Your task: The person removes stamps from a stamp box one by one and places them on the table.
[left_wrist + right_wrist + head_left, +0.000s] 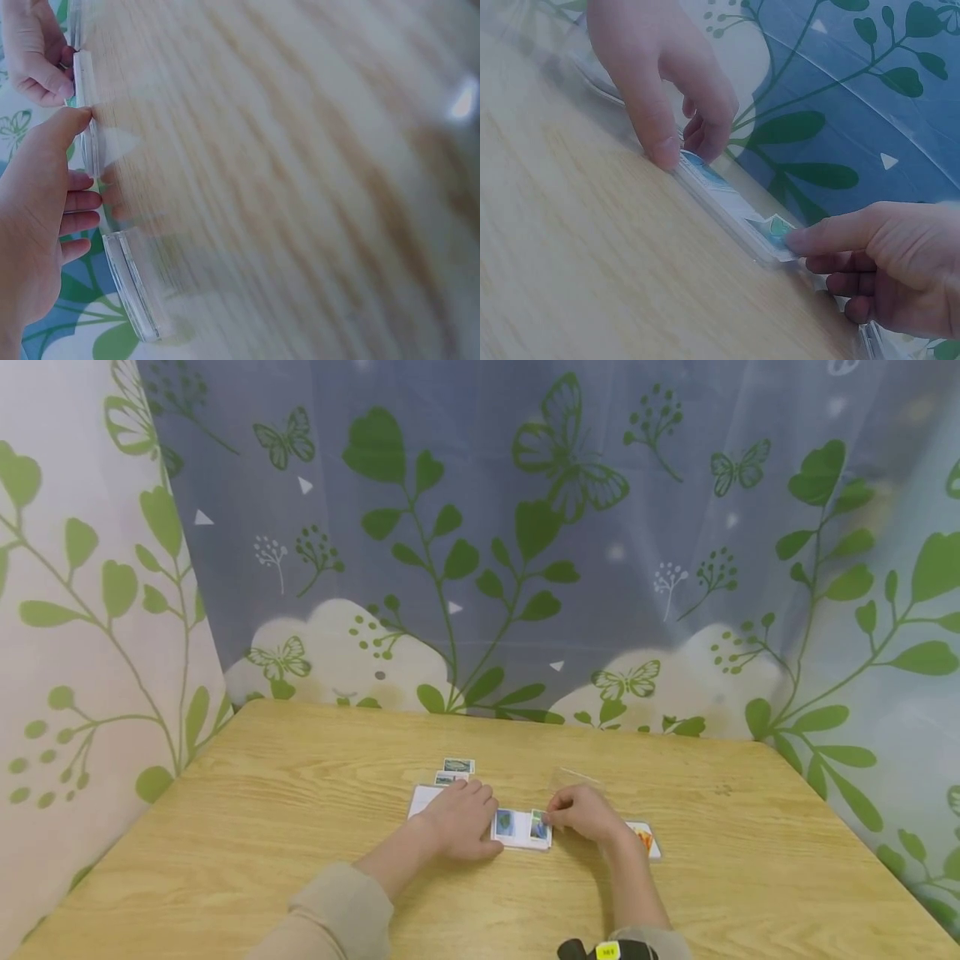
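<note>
Head: white case (521, 832) on desk (300, 827), left hand (461, 823) along its left end, right hand (587, 814) at its right | Left wrist: left thumb (73, 120) touches case edge, fingers (82, 201) loosely extended | Right wrist: right fingers (832, 231) nearly together, pinching small picture card (777, 226) at case's right end

On table (517, 902), roughly in a row from left to right: left holder (425, 800), middle holder (521, 836), right holder (652, 842), with left hand (463, 821) at middle one's left end, right hand (587, 812) at its other end. On middle holder, left card (505, 823) and right card (537, 827), latter touching right fingertips; behind left holder, nearer loose card (450, 778), then farther loose card (458, 765). Just behind right hand, sheet (579, 777); beyond table, curtain (465, 527).
</note>
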Tool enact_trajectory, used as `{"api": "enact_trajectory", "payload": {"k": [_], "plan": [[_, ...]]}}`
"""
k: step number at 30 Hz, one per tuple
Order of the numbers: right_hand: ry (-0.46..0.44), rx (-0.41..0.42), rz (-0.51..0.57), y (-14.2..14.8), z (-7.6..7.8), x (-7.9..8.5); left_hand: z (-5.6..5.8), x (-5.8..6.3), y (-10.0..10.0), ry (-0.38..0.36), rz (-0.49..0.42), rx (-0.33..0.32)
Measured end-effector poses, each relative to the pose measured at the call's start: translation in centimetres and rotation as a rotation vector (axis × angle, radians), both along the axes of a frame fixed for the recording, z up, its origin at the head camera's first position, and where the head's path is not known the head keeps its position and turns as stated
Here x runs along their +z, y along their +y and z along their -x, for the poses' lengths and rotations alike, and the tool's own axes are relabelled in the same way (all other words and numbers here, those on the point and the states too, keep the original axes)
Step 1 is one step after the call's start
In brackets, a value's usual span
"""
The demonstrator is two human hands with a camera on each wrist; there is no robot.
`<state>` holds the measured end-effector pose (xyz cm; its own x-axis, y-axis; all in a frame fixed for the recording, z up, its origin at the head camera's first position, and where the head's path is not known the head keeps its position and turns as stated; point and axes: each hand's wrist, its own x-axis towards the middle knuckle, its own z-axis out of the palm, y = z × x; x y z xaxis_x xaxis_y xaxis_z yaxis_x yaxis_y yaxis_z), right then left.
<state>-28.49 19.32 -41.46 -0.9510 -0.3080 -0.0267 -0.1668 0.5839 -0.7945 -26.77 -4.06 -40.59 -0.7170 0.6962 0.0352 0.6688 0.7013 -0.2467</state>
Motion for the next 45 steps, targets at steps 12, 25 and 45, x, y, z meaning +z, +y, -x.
{"api": "enact_trajectory", "payload": {"k": [12, 25, 45], "plan": [[0.062, -0.036, 0.033, 0.5, 0.4, 0.4, 0.0, 0.1, 0.0, 0.01, 0.003, -0.005], [0.036, -0.051, 0.075, 1.1, 0.3, 0.2, 0.0, 0.1, 0.2, 0.001, 0.011, 0.003], [0.051, -0.083, 0.107, 1.1, 0.7, 0.5, 0.1, 0.1, 0.1, 0.0, 0.007, -0.005]]}}
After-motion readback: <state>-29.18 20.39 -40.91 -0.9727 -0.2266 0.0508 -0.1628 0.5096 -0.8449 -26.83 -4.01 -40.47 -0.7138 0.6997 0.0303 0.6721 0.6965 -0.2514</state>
